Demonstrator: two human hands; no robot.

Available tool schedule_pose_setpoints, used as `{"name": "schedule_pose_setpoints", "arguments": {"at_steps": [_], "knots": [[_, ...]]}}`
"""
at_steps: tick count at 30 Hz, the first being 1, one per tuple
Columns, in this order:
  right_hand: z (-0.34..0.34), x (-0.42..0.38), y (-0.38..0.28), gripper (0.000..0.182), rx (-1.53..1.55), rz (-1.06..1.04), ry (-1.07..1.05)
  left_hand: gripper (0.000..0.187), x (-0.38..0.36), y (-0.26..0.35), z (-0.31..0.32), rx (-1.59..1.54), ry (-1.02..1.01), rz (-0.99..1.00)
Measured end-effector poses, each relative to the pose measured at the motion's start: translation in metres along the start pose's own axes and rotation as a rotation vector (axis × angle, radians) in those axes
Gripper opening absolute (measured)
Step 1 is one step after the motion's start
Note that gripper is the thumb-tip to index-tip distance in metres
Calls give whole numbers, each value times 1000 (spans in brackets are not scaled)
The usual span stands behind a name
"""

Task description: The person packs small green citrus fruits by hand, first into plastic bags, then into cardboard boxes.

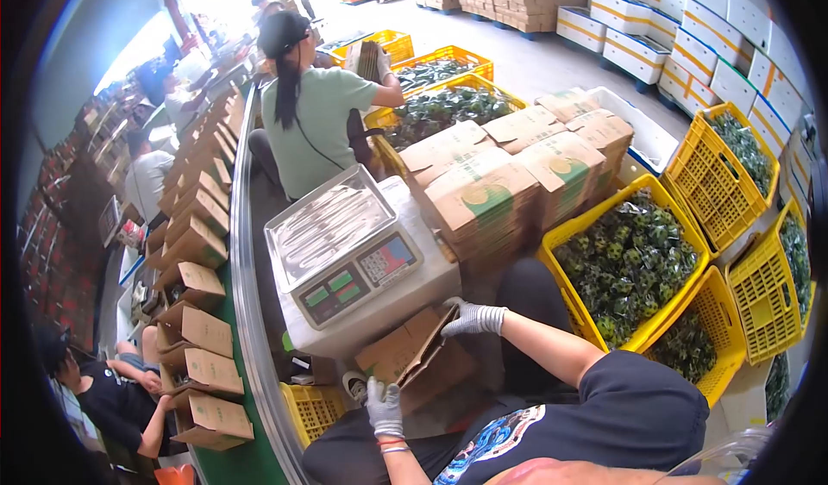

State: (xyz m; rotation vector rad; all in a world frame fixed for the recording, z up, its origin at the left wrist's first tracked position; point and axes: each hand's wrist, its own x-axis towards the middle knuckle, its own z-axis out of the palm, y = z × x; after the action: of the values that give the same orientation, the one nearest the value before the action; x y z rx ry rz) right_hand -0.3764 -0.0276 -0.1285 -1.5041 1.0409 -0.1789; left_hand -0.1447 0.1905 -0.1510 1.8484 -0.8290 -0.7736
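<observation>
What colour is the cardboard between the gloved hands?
The cardboard is brown; head view shows it best.

1. The scale (pixel 345 248) rests on a white stand (pixel 429 285).
2. Before the scale, gloved left hand (pixel 384 409) and right hand (pixel 473 319) grip a carton (pixel 442 375).
3. Right of it, stacked boxes (pixel 487 196), then crates (pixel 709 190) of green packets (pixel 625 265).
4. Left of it, open boxes (pixel 216 371) line a belt (pixel 265 450).
5. Beyond it, a co-worker (pixel 312 114) sits.

Box (pixel 392 345): brown cardboard, green print near one corner; panels angled apart, tilted, held between left hand (pixel 385 409) and right hand (pixel 472 318).
</observation>
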Motion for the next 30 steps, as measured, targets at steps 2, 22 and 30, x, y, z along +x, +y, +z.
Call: {"name": "schedule_pose_setpoints", "arguments": {"at_steps": [2,22,30], "knots": [[13,21,16,97,7,-50,72,59,5,-1,-8,73,-77,10],[11,-41,-47,65,-514,-390,100,44,73,96,57,1073,-336,-191],[14,0,-45,50,-702,-316,-417,93,65,95,31,614,-333,-212]]}}
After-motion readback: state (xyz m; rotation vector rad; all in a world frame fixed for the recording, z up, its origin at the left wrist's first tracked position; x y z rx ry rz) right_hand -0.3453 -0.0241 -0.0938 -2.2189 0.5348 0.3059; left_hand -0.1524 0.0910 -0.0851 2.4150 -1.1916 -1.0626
